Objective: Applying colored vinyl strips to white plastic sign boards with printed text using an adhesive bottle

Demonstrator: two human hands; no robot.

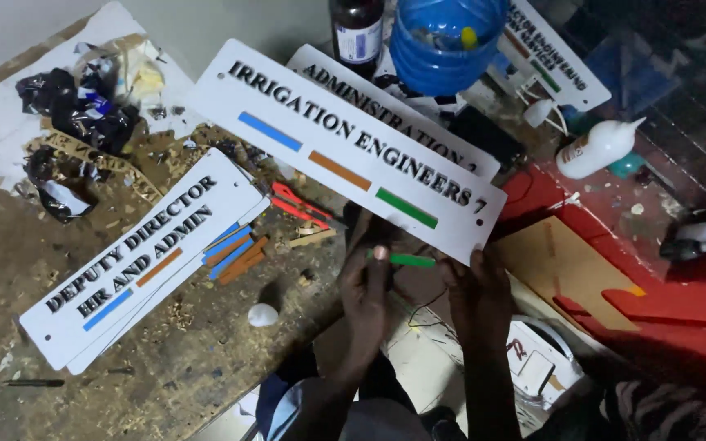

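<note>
Together, the hands work at the near edge of a long white sign: the left hand pinches a small green strip, the right hand grips the sign's corner. That sign bears blue, orange and green bars. Left of the hands lies a white sign stack. Beyond them stand a dark bottle, a blue jug and a white glue bottle. Open bench lies near left.

Both forearms rise from the bottom edge, close together. The left hand points its fingers upward, thumb and forefinger pinched. Just beside it, the right hand grips with curled fingers.
</note>
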